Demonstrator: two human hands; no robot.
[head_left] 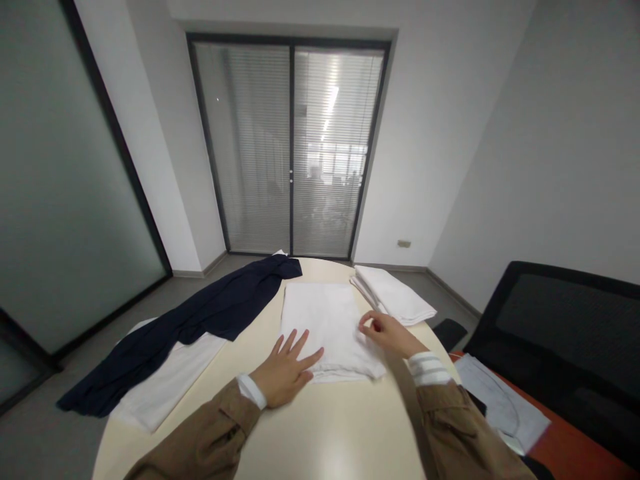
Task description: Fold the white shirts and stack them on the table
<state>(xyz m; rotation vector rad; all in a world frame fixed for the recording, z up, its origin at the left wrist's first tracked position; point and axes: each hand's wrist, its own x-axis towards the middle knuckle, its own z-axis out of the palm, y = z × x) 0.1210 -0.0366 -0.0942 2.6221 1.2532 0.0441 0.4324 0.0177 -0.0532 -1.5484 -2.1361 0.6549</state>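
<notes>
A folded white cloth (323, 310) lies flat on the table in front of me, its lower edge slightly rumpled. My left hand (283, 370) rests palm down at its lower left, fingers spread over the fabric. At the cloth's right edge, my right hand (387, 333) has thumb and index finger pinched together on the fabric; the fingertips are partly hidden. Just beyond that hand sits a second folded white stack (397, 297) near the table's right rim.
Along the left side of the round table (340, 423) lies a dark navy garment (200, 320) over more white cloth (173, 380). A black mesh chair (565, 340) stands at the right, with papers (500, 397) on its orange seat. Glass panels with blinds (245, 153) are at the back.
</notes>
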